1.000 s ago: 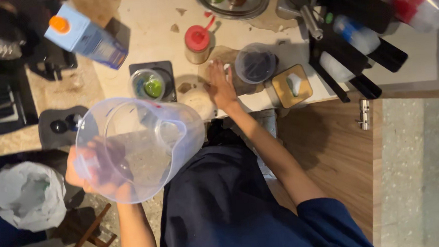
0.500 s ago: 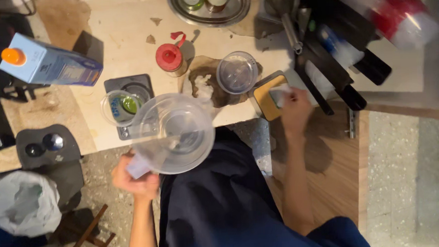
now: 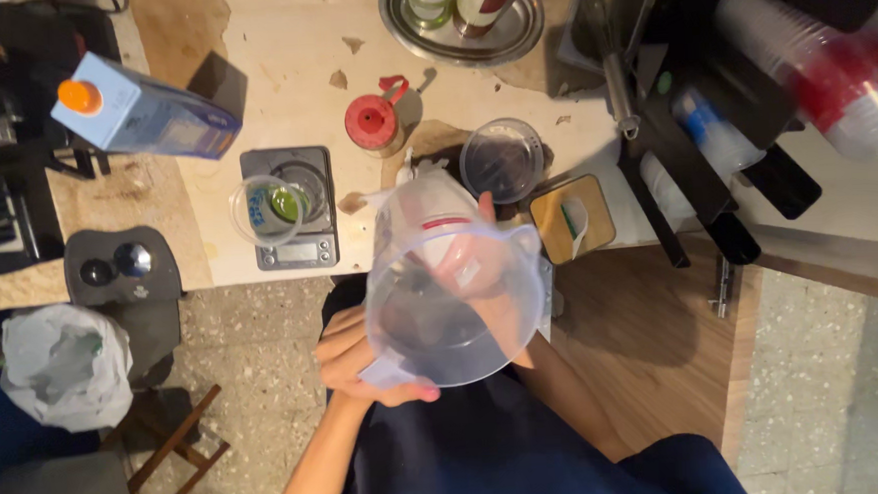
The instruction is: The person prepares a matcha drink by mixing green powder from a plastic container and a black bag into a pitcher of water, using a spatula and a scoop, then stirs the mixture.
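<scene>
Clear plastic jug (image 3: 452, 296) gripped by left hand (image 3: 365, 356) at its handle.

Blue carton (image 3: 142, 117), red-lidded jar (image 3: 372, 120), scale (image 3: 290, 209) bearing cup (image 3: 268, 211), round tray (image 3: 467, 20), possibly metal

One view only, head-worn camera, looking straight down past the person's torso. Near: clear plastic jug (image 3: 454, 306) close under the lens, fills centre. Far: counter (image 3: 290, 74) along the frame top, with scale (image 3: 292, 210) far left, metal tray (image 3: 467, 25) far centre. Floor at left and right edges. No second view shares anything.
</scene>
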